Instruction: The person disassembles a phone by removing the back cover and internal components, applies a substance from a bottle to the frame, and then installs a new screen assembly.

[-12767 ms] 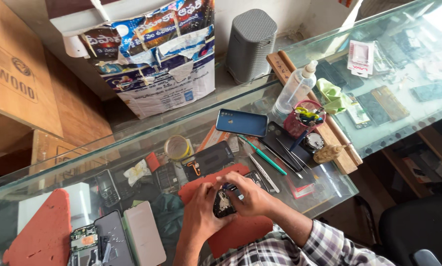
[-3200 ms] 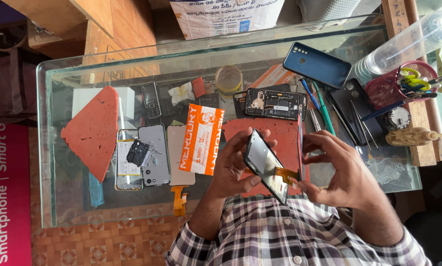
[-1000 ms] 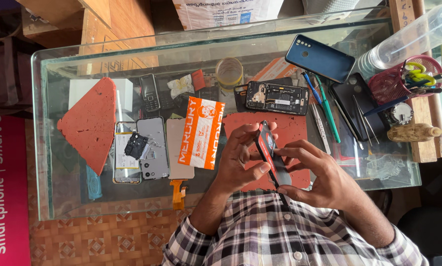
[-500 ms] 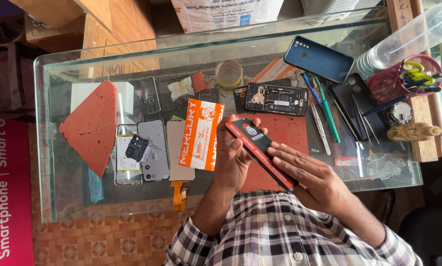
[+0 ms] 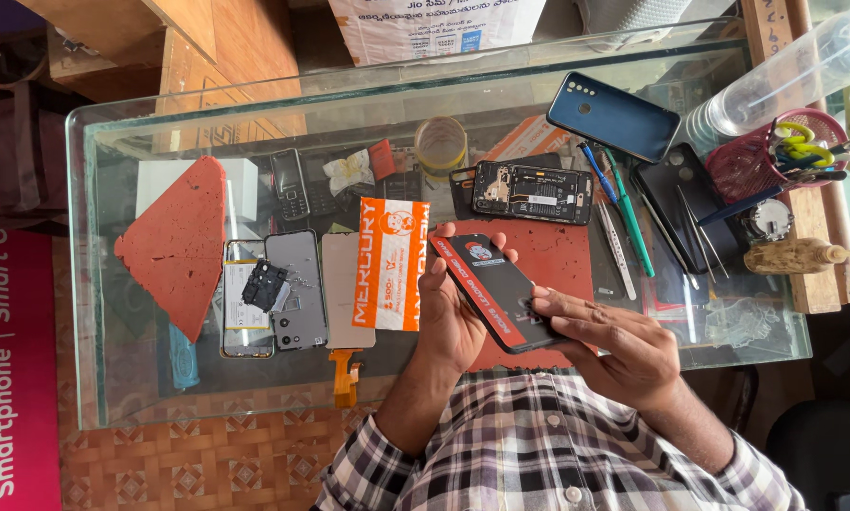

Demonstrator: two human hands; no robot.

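The phone display panel [image 5: 494, 291] is between both hands, above the red work mat [image 5: 548, 260] on the glass counter [image 5: 94, 284]. One second ago it stood on its edge, so only a thin side was visible; half a second ago it was already turned flat, and now its broad dark face with a red protective strip looks up to the camera. So I judge the person is now examining this face. Its long axis runs diagonally, from upper left near the orange package [image 5: 390, 263] to lower right. The left hand [image 5: 453, 308] grips its upper end; the right hand [image 5: 614, 341] pinches its lower end.
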